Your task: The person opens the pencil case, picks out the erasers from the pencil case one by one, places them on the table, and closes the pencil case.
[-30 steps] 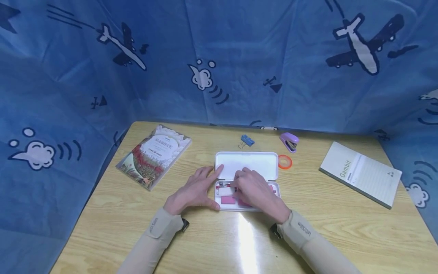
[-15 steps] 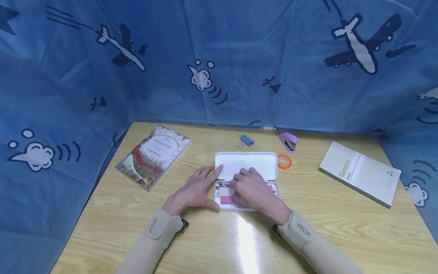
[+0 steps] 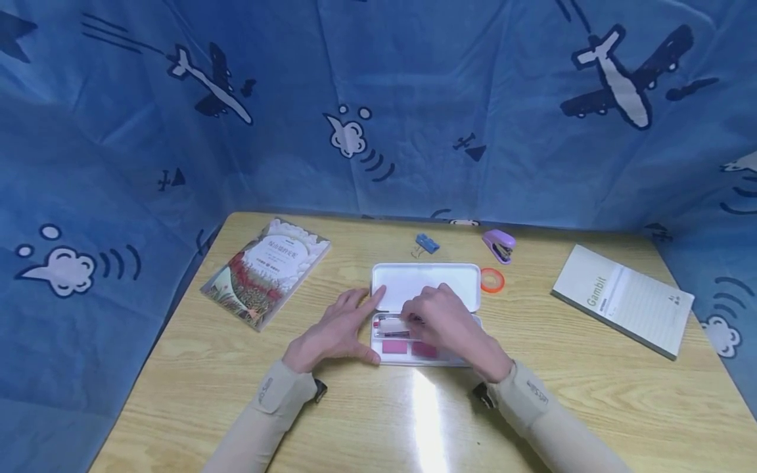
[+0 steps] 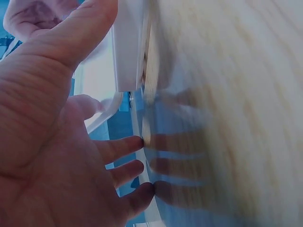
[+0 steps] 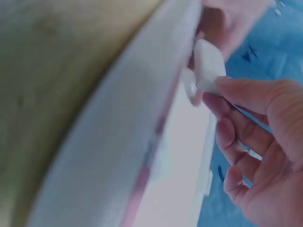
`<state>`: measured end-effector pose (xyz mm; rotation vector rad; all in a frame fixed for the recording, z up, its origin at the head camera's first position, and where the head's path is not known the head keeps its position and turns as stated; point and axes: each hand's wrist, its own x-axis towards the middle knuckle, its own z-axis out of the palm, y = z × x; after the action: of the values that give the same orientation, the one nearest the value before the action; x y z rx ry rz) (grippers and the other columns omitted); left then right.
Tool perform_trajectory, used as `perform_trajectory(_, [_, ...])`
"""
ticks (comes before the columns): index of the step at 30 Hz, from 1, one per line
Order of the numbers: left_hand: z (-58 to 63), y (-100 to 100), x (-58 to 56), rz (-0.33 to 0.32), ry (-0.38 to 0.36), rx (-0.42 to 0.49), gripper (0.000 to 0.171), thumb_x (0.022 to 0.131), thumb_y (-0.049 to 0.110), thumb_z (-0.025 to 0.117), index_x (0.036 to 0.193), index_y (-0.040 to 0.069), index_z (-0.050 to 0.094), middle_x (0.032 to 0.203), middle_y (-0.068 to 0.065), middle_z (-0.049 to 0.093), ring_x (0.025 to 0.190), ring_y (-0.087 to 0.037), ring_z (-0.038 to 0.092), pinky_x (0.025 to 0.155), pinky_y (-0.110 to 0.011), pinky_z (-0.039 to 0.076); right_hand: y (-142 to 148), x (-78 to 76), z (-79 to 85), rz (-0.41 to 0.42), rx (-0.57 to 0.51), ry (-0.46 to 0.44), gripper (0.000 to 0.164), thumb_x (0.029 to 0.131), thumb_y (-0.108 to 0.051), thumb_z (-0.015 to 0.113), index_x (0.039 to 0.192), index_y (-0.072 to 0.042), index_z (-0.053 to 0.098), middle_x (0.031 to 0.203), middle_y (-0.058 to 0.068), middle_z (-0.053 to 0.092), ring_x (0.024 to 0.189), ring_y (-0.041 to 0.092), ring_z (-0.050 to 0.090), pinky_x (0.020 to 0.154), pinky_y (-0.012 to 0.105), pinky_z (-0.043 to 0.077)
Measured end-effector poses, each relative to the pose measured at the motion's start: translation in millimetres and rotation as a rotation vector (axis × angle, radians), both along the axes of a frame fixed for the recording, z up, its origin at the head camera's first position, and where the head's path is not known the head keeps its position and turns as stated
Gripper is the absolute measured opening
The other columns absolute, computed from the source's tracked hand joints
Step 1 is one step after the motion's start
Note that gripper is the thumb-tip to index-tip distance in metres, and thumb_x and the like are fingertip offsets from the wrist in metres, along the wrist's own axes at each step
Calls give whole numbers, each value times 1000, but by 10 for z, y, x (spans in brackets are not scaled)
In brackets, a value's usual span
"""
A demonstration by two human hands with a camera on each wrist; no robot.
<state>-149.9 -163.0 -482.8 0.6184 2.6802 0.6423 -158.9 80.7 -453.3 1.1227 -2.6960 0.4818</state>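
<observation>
A white pencil case (image 3: pixel 426 276) lies open on the table, its lid tipped back. My left hand (image 3: pixel 334 332) braces its left side with spread, fairly straight fingers, the index fingertip by the lid and the thumb at the near corner. Over the tray, my right hand (image 3: pixel 452 328) pinches a white rectangular block (image 5: pixel 209 66) between thumb and fingers; in the right wrist view it is raised at the case's inner edge. Two pink pieces, one on the left (image 3: pixel 394 346) and one beside it (image 3: pixel 424 350), lie in the near compartment. The right hand hides the tray's right part.
Behind the case are a blue binder clip (image 3: pixel 427 243), a purple stapler (image 3: pixel 499 245) and an orange tape roll (image 3: pixel 501 282). A book (image 3: pixel 266 269) lies at the left, a notebook (image 3: pixel 621 299) at the right. A blue curtain (image 3: pixel 402 98) hangs around the table.
My right hand has taken hold of the white block and lifted it from the tray, uncovering a dark thin item beneath. The left hand has stayed in place.
</observation>
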Motion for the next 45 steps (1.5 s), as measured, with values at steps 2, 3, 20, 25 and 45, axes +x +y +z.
perform_trajectory(2, [-6, 22, -8, 0, -5, -6, 136, 62, 58, 91, 165, 31, 5, 169, -21, 17, 155, -41, 15, 124, -63, 23, 114, -13, 54, -15, -67, -39, 13, 78, -12, 84, 78, -23, 75, 71, -13, 69, 66, 8, 55, 64, 28, 40])
perform_trajectory(3, [-10, 32, -13, 1, -7, -6, 137, 62, 58, 91, 165, 31, 5, 169, -20, 17, 155, -41, 15, 124, -63, 22, 179, -19, 76, -26, -100, -60, 13, 79, -12, 84, 81, -22, 77, 74, -13, 71, 68, 7, 57, 66, 28, 43])
perform_trajectory(20, [0, 19, 2, 29, -18, -26, 135, 63, 55, 92, 165, 31, 7, 169, -20, 18, 155, -43, 15, 124, -64, 20, 1499, 54, 139, -365, -171, -340, 14, 81, -3, 79, 81, -17, 79, 69, -6, 69, 62, 9, 51, 55, 23, 40])
perform_trajectory(25, [25, 31, 7, 33, -34, -8, 134, 64, 53, 92, 165, 31, 8, 169, -20, 18, 155, -44, 14, 124, -66, 18, 1799, 114, 83, -413, -134, -333, 10, 81, -5, 80, 82, -16, 79, 68, -7, 68, 62, 8, 51, 56, 23, 40])
perform_trajectory(45, [18, 52, 11, 41, -44, 19, 133, 63, 53, 93, 165, 31, 9, 169, -19, 18, 155, -44, 14, 124, -66, 18, 1989, 51, -117, -391, -70, -346, 10, 79, -4, 81, 81, -14, 78, 75, -5, 75, 68, 5, 62, 63, 28, 48])
